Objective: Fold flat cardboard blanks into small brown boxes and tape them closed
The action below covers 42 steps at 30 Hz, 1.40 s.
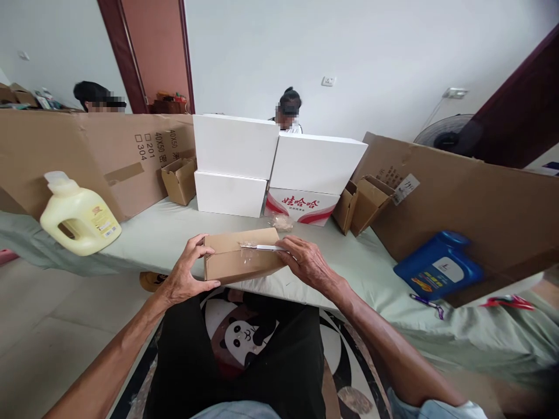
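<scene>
A small closed cardboard box (pixel 238 262) lies on the near edge of the table (pixel 174 233), in front of me. My left hand (pixel 187 273) grips its left end, thumb on the front face and fingers curled over the top. My right hand (pixel 305 262) rests closed on its right end and pinches a thin white strip or blade (pixel 264 248) that lies along the taped seam on top. Clear tape glints on the lid.
A pale yellow jug (pixel 78 215) stands at the left, a blue jug (pixel 439 267) lies at the right. White boxes (pixel 279 163) and small open cartons (pixel 179 177) line the back, with cardboard sheets (pixel 471 198) as walls. Two people sit behind them.
</scene>
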Tool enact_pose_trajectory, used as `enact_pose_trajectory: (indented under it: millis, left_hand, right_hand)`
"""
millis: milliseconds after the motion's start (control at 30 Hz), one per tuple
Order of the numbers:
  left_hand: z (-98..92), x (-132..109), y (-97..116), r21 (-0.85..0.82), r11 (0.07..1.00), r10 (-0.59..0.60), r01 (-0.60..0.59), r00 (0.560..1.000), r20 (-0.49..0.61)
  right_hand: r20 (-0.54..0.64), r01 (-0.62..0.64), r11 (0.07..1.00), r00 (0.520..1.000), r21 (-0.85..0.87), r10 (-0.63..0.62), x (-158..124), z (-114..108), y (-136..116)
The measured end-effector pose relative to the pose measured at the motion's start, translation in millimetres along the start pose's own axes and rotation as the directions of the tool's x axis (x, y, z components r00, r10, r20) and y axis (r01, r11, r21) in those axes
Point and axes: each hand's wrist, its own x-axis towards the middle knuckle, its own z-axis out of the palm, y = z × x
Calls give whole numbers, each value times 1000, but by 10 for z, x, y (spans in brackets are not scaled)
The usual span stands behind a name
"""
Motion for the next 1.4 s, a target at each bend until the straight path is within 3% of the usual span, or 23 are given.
enact_pose_trajectory:
  millis: [300, 700, 1400]
  left_hand:
    - [30, -15, -47, 42, 999, 14, -13, 1000, -11]
    - [35, -36, -47, 32, 999, -39, 38, 999, 15]
    - [-4, -45, -10, 53, 997, -51, 48, 997, 60]
  right_hand:
    - [84, 91, 993, 993, -68, -85, 122, -11, 50]
    - [182, 125, 981, 978, -149, -97, 281, -42, -40]
    - [224, 187, 961, 964, -203, -140, 437, -15, -34]
